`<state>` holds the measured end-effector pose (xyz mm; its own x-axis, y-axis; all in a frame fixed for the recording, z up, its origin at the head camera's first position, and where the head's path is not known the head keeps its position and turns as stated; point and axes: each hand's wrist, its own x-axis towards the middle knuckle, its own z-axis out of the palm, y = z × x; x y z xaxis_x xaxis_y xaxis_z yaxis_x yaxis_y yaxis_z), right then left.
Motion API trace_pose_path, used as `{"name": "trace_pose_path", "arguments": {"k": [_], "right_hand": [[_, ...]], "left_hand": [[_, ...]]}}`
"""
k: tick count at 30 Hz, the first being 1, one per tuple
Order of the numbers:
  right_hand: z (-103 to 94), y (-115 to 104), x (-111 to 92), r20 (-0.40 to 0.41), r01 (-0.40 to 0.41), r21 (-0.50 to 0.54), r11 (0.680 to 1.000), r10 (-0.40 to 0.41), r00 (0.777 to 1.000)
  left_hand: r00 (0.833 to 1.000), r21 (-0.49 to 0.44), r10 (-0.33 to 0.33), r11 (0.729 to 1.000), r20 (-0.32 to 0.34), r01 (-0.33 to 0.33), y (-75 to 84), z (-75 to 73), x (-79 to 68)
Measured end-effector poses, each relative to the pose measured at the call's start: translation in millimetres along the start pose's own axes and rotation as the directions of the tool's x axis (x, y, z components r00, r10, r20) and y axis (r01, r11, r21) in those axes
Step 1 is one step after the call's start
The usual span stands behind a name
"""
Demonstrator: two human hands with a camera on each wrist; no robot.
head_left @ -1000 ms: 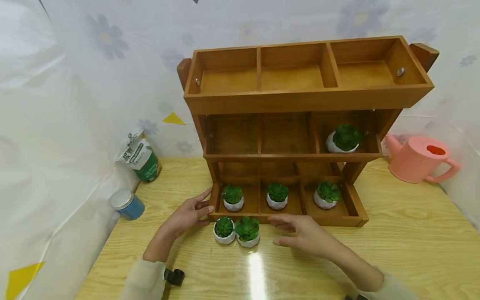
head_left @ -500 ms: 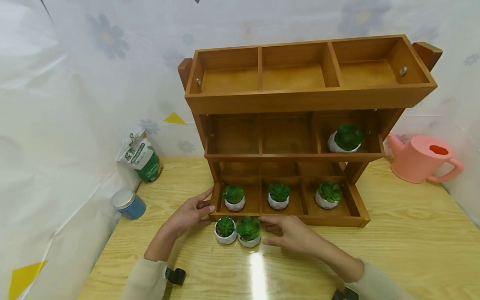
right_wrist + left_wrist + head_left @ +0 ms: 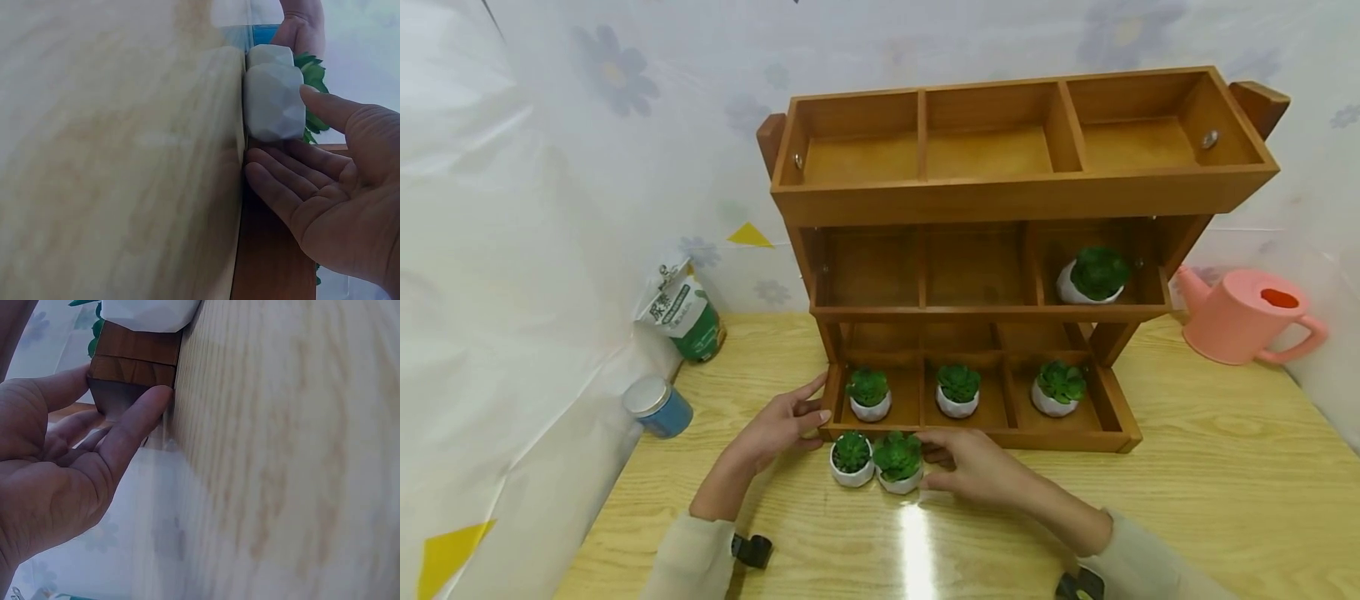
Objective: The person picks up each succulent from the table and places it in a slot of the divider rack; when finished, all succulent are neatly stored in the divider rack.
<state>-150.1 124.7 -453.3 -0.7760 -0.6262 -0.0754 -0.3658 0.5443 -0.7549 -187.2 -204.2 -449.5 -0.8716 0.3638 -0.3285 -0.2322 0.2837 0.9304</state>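
Note:
In the head view, two green succulents in white faceted pots, a left succulent (image 3: 852, 455) and a right succulent (image 3: 898, 460), stand side by side before a wooden three-tier shelf (image 3: 1022, 197). My right hand (image 3: 973, 467) is at the right succulent's right side, thumb and fingers spread. In the right wrist view, its straight fingers lie beside the white pot (image 3: 275, 103), thumb tip overlapping its edge; firm contact cannot be told. My left hand (image 3: 778, 429) rests thumb and fingertips on the shelf's lower left front corner (image 3: 131, 372), fingers mostly extended.
Potted succulents occupy the bottom tier's left (image 3: 869, 393), middle (image 3: 958, 390) and right (image 3: 1057, 388) compartments; another succulent (image 3: 1093, 275) sits middle tier right. A pink watering can (image 3: 1240, 321) stands right. At left are a blue jar (image 3: 658, 408) and a green-white pouch (image 3: 683, 315).
My right hand has moved left along the shelf front to the right succulent's side. The left hand has stayed at the shelf corner, and both front pots stand where they were.

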Motion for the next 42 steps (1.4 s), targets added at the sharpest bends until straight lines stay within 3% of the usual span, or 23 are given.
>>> {"name": "trace_pose_path", "arguments": {"k": [10, 26, 42], "right_hand": [[1.6, -1, 2, -0.006, 0.023, -0.003, 1.000, -0.023, 1.000], [7.9, -9, 10, -0.003, 0.003, -0.099, 0.995, -0.003, 1.000], [6.9, -11, 10, -0.059, 0.012, -0.152, 0.988, -0.021, 0.998]], "left_hand": [[1.000, -0.013, -0.016, 1.000, -0.025, 0.015, 1.3, 1.5, -0.7], [1.000, -0.023, -0.014, 1.000, -0.026, 0.014, -0.4, 1.4, 1.0], [0.999, -0.015, -0.023, 1.000, -0.035, 0.022, 1.3, 3.5, 0.7]]}}
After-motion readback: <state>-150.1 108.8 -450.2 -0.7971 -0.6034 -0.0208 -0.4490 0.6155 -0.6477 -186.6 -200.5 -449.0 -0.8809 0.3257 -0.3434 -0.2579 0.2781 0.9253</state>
